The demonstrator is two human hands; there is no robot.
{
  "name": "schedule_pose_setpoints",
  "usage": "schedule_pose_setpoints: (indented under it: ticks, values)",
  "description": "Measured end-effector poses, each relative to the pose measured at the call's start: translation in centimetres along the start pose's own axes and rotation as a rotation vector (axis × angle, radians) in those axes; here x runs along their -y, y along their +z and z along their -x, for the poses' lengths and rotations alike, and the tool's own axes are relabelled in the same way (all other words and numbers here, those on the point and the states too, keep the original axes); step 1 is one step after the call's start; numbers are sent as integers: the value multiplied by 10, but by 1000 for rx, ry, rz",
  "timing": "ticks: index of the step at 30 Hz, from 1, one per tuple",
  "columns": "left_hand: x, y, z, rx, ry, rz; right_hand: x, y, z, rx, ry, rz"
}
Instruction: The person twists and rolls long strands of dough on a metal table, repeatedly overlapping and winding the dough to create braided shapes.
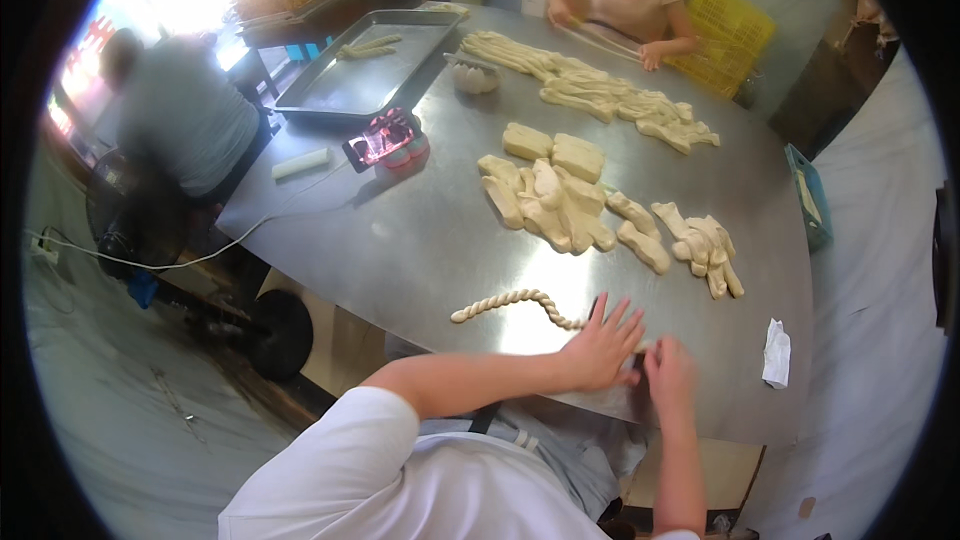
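Note:
A twisted rope of pale dough (517,297) curves across the steel tabletop near its front edge. Over its right part lies my left hand (602,351), palm down with fingers spread; the dough beneath it is hidden. Just to the right, my right hand (671,371) has its fingers drawn together at the end of the dough, a bit of which shows between the two hands. That hand is slightly blurred. Beyond them rest a heap of thick dough pieces (562,202), two dough strips (641,240) and a smaller pile of dough strips (705,247).
Long dough strands (585,79) lie at the back, where another person (630,0) handles a strand. A metal tray (360,82) holds twisted dough. Left are a phone (384,139) on a stand, its cable and a white bar (301,163); right, crumpled paper (777,354).

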State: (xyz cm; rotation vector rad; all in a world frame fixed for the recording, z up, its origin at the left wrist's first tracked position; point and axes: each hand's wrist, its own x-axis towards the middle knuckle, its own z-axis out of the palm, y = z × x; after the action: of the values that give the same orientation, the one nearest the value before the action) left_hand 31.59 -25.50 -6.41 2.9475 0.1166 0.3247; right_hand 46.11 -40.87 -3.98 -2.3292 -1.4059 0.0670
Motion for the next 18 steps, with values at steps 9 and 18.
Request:
schedule_pose_setpoints:
  ticks: [9, 18]
  values:
    - [-13, 1, 9, 100, 38, 24, -5, -5, 22, 199, 27, 140]
    - [-16, 11, 11, 78, 152, 80, -7, -4, 42, -71, -207, 56]
